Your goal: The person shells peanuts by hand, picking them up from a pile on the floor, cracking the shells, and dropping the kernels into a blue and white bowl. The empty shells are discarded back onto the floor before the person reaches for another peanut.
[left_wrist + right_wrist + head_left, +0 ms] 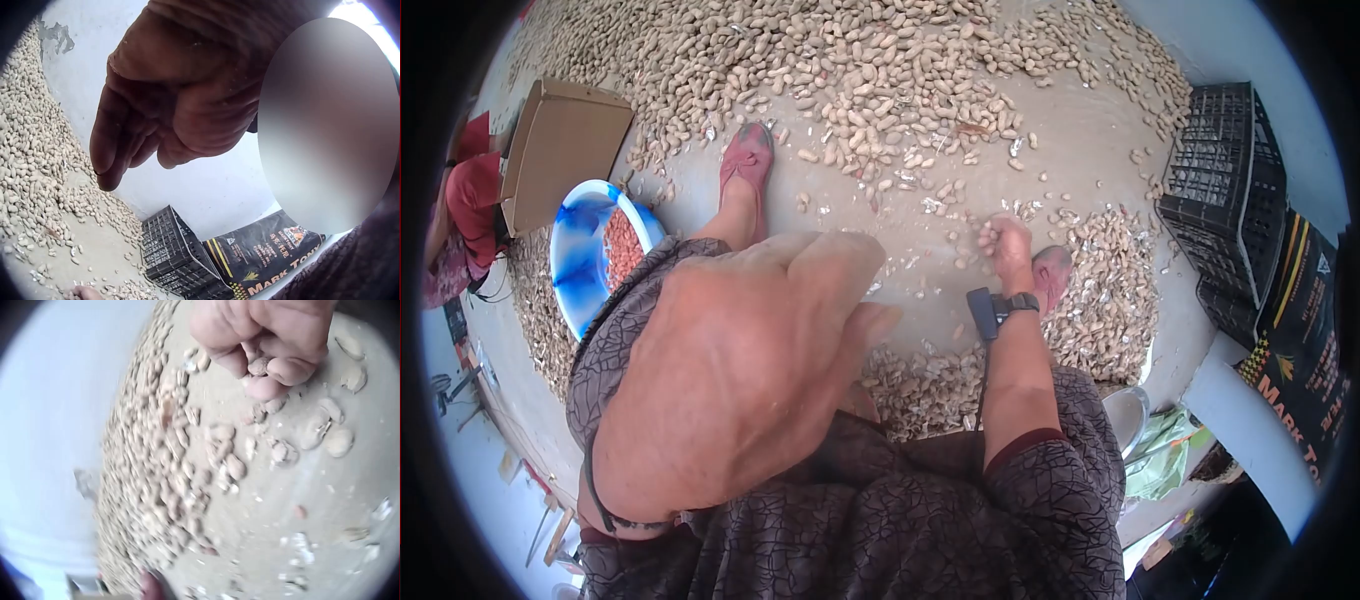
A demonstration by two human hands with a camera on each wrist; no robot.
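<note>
My left hand (pixel 735 355) is raised close to the head camera, its back showing large. In the left wrist view its palm shows, with the fingers (pixel 112 140) loosely bent and nothing visible between them. Low over the floor, my right hand (pixel 1005 242) has its fingers curled in. The right wrist view shows it gripping a peanut (pixel 258 366) between thumb and fingers, partly hidden by them. Around that hand lie scattered peanuts (pixel 234 466) and bits of shell (pixel 304 547). A large pile of peanuts (pixel 870 60) spreads across the far floor.
A blue and white basin (pixel 572 262) holds reddish kernels (pixel 624 247) at left, by a cardboard box (pixel 570 140). Black crates (pixel 1220 190) and a printed black bag (pixel 1305 340) stand at right. Empty shells (pixel 1105 290) are heaped near the right shoe (pixel 1052 277). Another person's red-clothed leg (pixel 472 195) shows far left.
</note>
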